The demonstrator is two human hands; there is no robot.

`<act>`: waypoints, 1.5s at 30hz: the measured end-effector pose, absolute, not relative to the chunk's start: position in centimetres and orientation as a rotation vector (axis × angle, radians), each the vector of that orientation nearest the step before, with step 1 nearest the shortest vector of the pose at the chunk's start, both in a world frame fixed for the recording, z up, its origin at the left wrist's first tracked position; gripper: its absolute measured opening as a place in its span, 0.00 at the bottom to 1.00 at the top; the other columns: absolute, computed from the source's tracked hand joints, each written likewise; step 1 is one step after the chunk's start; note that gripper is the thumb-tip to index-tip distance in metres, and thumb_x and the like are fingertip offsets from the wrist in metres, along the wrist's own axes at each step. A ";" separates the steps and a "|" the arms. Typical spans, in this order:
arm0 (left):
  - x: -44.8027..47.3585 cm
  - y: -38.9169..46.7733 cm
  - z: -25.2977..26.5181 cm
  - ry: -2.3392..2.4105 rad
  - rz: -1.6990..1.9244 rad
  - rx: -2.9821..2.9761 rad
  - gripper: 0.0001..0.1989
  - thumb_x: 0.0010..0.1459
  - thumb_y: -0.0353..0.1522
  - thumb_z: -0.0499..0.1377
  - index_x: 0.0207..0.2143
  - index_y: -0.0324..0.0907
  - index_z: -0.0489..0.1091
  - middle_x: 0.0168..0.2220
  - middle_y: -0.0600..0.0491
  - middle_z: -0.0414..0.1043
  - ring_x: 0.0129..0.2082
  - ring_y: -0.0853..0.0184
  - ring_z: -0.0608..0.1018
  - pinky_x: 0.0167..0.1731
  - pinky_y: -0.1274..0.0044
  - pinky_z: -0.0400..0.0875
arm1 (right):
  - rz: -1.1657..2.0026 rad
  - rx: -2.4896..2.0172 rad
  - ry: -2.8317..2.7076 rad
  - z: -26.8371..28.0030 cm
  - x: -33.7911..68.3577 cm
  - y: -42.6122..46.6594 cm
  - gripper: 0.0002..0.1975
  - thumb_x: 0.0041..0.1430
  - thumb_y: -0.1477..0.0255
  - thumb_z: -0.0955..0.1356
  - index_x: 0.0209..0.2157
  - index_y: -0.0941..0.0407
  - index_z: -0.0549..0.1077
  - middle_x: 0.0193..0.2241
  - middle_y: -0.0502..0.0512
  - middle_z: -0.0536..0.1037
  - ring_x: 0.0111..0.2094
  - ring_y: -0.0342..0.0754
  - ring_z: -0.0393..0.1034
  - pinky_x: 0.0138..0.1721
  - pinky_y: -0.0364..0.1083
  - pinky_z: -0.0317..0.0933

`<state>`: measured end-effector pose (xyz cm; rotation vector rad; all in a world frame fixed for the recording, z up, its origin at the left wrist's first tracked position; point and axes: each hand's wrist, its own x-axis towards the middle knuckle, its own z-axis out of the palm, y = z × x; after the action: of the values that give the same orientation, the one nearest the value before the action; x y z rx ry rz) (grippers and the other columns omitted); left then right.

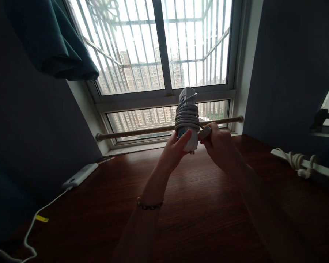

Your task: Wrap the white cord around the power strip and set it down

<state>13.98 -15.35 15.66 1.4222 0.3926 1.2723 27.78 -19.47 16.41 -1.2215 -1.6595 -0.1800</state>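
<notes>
while raised upright above the dark wooden desk [197, 215], white power strip [186, 120] gripped at its lower end by left hand [175, 148], fingers curled round the body, thumb [185, 136] pressed flat on the front. grey cord [186, 117] wound in tight coils about the strip's middle. right hand [218, 143] just beside, closed, pinching the plug [205, 132] at the cord's end against the coils. beaded bracelet [149, 205] on the left wrist. lying flat far left on the desk, second white strip [80, 176] with its lead trailing; far right, another strip with knotted cord [300, 161]. barred window [164, 47] and rod [142, 130] behind.
</notes>
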 end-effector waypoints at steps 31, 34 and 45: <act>13.6 -16.5 16.7 0.437 1.361 1.286 0.15 0.44 0.38 0.66 0.26 0.37 0.67 0.20 0.55 0.66 0.18 0.73 0.68 0.17 0.81 0.59 | 0.225 -0.768 -1.803 16.5 29.0 -18.7 0.05 0.61 0.70 0.62 0.33 0.57 0.64 0.28 0.52 0.76 0.30 0.44 0.72 0.32 0.43 0.66; 13.5 -16.4 16.7 0.444 1.361 1.272 0.15 0.43 0.38 0.66 0.27 0.37 0.67 0.21 0.55 0.66 0.19 0.73 0.69 0.17 0.81 0.60 | 0.271 -0.749 -1.803 16.3 29.1 -18.3 0.07 0.61 0.68 0.62 0.33 0.57 0.64 0.29 0.52 0.76 0.30 0.44 0.73 0.31 0.43 0.66; 12.4 -16.2 16.8 0.472 1.360 1.621 0.15 0.49 0.34 0.62 0.39 0.40 0.63 0.27 0.55 0.66 0.21 0.70 0.69 0.19 0.77 0.67 | -0.093 -0.990 -1.861 16.3 29.1 -18.8 0.12 0.61 0.63 0.62 0.31 0.58 0.65 0.24 0.53 0.74 0.27 0.48 0.70 0.29 0.45 0.60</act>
<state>12.44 -16.20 16.78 1.6210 0.4721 1.3596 29.14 -18.77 16.29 -0.9898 -1.8613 -0.0926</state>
